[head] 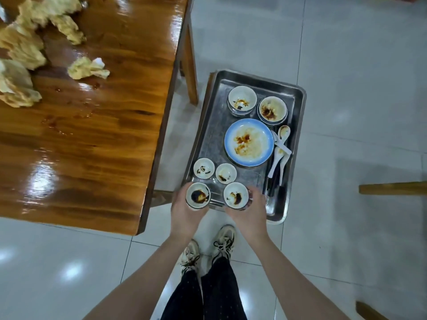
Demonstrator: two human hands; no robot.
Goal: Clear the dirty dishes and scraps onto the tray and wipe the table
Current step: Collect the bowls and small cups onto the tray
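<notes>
left hand [184, 211]: fingers curled round a little sauce-stained cup [198, 195], right at the tray's near left corner
right hand [249, 209]: same deal, fingers wrapped round a second cup [235, 196] over the tray's near end; can't tell if either one is actually touching down
tray [208, 125]: metal, just beside the table's corner
on it: two more small cups [203, 168] just past the held ones, plate [249, 142] mid-tray, two bowls [242, 99] at the far end, spoons [280, 151] and chopsticks [272, 183] along the right side
table [92, 146]: crumpled napkins [89, 68] at the far left, sauce spots [55, 122] nearer
</notes>
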